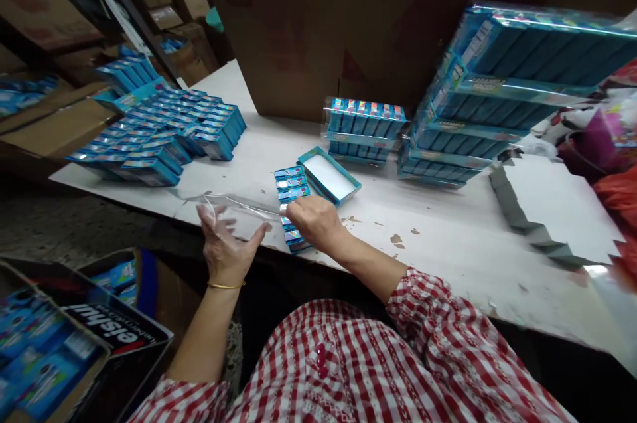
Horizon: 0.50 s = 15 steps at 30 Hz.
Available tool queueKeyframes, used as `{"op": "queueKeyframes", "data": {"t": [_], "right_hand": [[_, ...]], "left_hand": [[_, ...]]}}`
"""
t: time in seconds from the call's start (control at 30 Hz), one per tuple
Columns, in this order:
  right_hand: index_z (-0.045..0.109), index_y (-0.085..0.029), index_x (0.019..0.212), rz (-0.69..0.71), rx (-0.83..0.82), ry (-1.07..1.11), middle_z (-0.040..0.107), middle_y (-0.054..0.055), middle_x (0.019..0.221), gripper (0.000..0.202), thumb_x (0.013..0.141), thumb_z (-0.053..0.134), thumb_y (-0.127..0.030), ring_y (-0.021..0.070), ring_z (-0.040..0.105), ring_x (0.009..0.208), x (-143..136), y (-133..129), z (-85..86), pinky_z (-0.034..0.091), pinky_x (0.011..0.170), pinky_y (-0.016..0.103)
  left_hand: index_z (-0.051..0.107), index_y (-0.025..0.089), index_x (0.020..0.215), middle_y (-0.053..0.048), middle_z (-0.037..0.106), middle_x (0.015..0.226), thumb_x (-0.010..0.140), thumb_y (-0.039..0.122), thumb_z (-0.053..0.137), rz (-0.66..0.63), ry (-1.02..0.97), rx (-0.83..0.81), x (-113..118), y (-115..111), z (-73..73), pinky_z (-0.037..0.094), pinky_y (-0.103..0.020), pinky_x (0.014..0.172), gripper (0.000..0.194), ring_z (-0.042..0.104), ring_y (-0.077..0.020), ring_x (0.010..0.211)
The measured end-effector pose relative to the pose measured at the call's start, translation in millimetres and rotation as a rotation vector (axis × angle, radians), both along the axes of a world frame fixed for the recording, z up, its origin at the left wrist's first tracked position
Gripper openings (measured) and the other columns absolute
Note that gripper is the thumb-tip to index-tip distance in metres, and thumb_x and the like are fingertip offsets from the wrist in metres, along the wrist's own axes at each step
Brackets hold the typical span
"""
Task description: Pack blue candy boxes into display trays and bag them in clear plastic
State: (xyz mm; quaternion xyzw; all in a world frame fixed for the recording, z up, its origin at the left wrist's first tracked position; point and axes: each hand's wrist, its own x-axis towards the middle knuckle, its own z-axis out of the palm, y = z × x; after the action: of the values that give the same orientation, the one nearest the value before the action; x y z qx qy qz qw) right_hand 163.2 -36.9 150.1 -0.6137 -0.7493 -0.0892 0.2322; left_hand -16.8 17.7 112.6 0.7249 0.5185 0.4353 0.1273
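Note:
A clear plastic cover (243, 205) spans the gap between my two hands, above the table's front edge. My left hand (226, 247) cups it from below, thumb and fingers wide apart around it. The fingers of my right hand (316, 220) are pinched together at its right end. Under and beside my right hand stands a row of small blue boxes (291, 182), partly hidden by it. Just behind lies an open blue tray (331, 176) with a white inside and nothing in it.
Many small blue boxes (169, 127) are massed at the table's left end. Filled, plastic-covered trays (365, 127) and a taller stack (468, 117) stand at the back right. Flat white card pieces (557, 204) lie far right. An open carton (119, 337) is on the lower left.

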Motion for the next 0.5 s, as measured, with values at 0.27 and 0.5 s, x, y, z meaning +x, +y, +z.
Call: {"op": "queueKeyframes", "data": {"t": [0.27, 0.5], "right_hand": [[0.053, -0.017, 0.079, 0.105, 0.109, -0.293, 0.057, 0.005, 0.071, 0.024, 0.094, 0.035, -0.024, 0.0158, 0.047, 0.067, -3.1, 4.0, 1.1, 0.025, 0.060, 0.031], [0.053, -0.017, 0.079, 0.162, 0.055, -0.290, 0.058, 0.004, 0.074, 0.021, 0.091, 0.037, -0.015, 0.0166, 0.050, 0.070, -8.6, 1.7, 14.8, 0.029, 0.061, 0.031]], "left_hand": [[0.046, 0.020, 0.122, -0.015, 0.033, 0.135, 0.067, 0.044, 0.068, -0.159, -0.116, 0.138, -6.3, -6.1, 41.8, 0.051, -0.036, 0.079, 0.064, 0.050, -0.0273, 0.111], [0.061, 0.021, 0.092, -0.009, 0.058, 0.104, 0.074, 0.038, 0.063, -0.195, 0.151, 0.147, -20.0, -5.4, 50.9, 0.047, -0.037, 0.083, 0.024, 0.057, -0.0237, 0.094]]}}
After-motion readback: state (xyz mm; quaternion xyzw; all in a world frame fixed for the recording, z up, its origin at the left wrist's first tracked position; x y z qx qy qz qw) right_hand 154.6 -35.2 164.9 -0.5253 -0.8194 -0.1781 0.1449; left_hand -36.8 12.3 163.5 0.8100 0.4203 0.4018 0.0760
